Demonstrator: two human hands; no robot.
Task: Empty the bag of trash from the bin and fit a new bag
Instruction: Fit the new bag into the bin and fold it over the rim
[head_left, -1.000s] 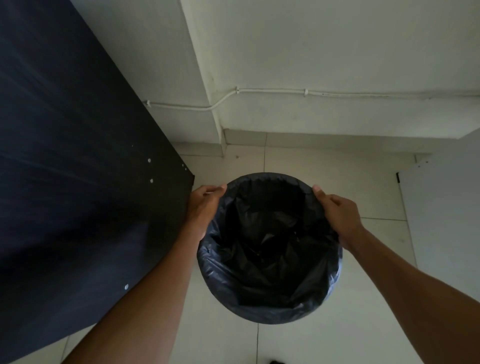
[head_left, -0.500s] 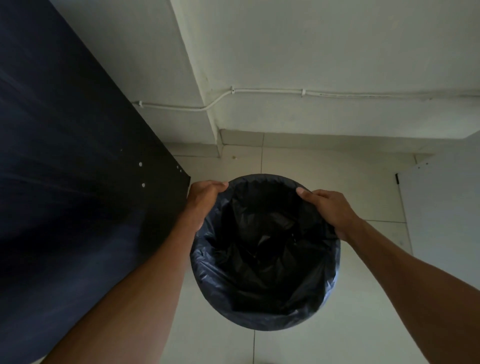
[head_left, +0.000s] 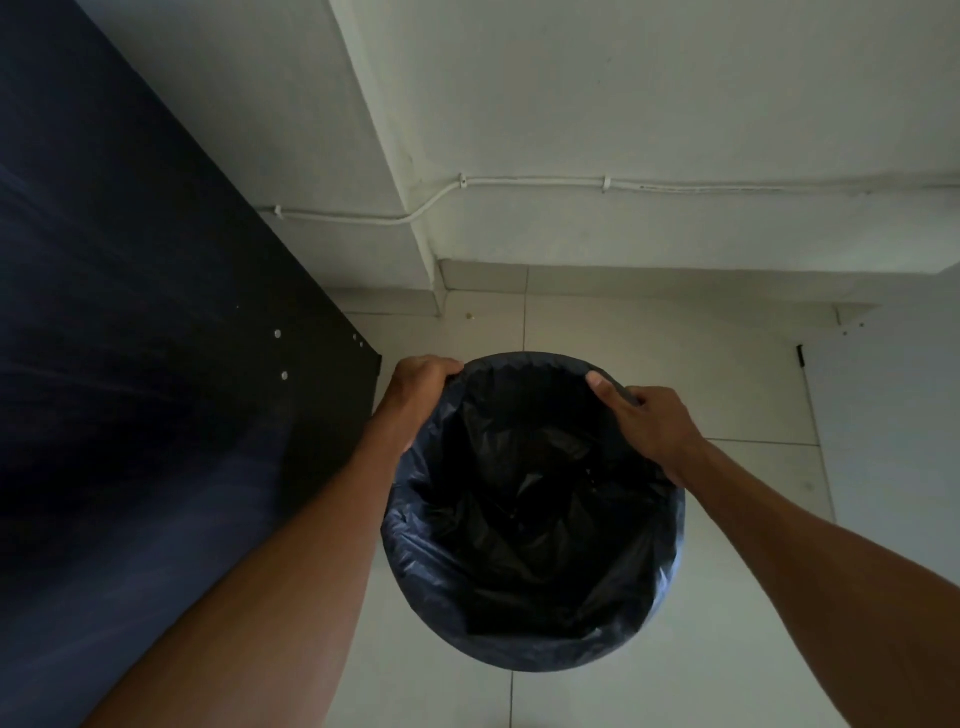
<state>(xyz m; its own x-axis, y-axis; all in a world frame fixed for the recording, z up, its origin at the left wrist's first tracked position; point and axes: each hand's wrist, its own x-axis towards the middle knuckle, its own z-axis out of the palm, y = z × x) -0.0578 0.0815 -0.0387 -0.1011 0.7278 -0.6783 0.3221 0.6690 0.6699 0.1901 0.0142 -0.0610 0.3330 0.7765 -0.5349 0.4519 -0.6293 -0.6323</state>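
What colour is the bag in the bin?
Black. The bag lining the bin shows best in the head view, the only one.

Likely home corner: tiled floor (head_left: 649, 374), clipped wall cable (head_left: 675, 185).

No text, label, brand, number or sign readable. Black bag (head_left: 530, 525): plain film, no print visible. Dark panel (head_left: 156, 364) at left: bare, only pale screw dots. White cable (head_left: 675, 185) on wall: faint specks, too small to read.
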